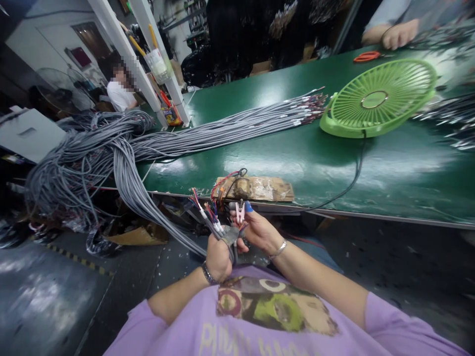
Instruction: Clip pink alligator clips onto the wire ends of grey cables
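Note:
My left hand (218, 258) is closed round a bundle of grey cables (163, 220). Their stripped ends, with red, blue and other thin wires (208, 212) and white sleeves, stick up beyond the fist. My right hand (261, 231) is close beside it, its fingers pinched on a small pale pink clip (240, 212) just above the wire ends. Blue covers one of its fingertips. Behind the hands, a worn wooden block (269, 189) lies at the bench edge, with red and black leads at its left end.
A green bench (297, 158) runs across, carrying a long row of grey cables (222, 126) and a green fan (378, 99) with a black cord. A cable heap (74, 163) hangs at left. Orange-handled scissors (366, 57) lie near a co-worker's hand (401, 35); another person (120, 91) sits behind posts.

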The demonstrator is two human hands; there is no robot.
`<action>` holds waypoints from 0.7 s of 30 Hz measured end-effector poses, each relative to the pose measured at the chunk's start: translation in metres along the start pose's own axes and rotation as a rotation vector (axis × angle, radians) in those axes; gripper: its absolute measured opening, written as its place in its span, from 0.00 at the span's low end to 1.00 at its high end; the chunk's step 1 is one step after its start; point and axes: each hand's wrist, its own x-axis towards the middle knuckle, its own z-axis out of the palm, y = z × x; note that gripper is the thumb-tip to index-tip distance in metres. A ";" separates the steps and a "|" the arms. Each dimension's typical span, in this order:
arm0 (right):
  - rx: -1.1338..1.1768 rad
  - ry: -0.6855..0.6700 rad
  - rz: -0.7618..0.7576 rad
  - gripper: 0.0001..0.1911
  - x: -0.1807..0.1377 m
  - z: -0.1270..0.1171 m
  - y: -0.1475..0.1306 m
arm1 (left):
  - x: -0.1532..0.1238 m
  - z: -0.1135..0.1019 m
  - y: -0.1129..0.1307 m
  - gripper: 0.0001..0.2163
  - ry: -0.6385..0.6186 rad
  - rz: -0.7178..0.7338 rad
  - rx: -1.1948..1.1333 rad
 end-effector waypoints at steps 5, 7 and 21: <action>0.001 0.080 -0.004 0.12 0.001 0.003 0.001 | 0.000 -0.002 -0.002 0.19 0.008 -0.004 0.039; -0.013 0.089 -0.017 0.14 0.000 0.004 0.002 | -0.001 -0.002 -0.001 0.19 0.006 -0.010 0.039; -0.783 -0.129 0.122 0.27 -0.035 -0.002 -0.037 | -0.005 -0.020 -0.015 0.20 -0.103 0.079 0.188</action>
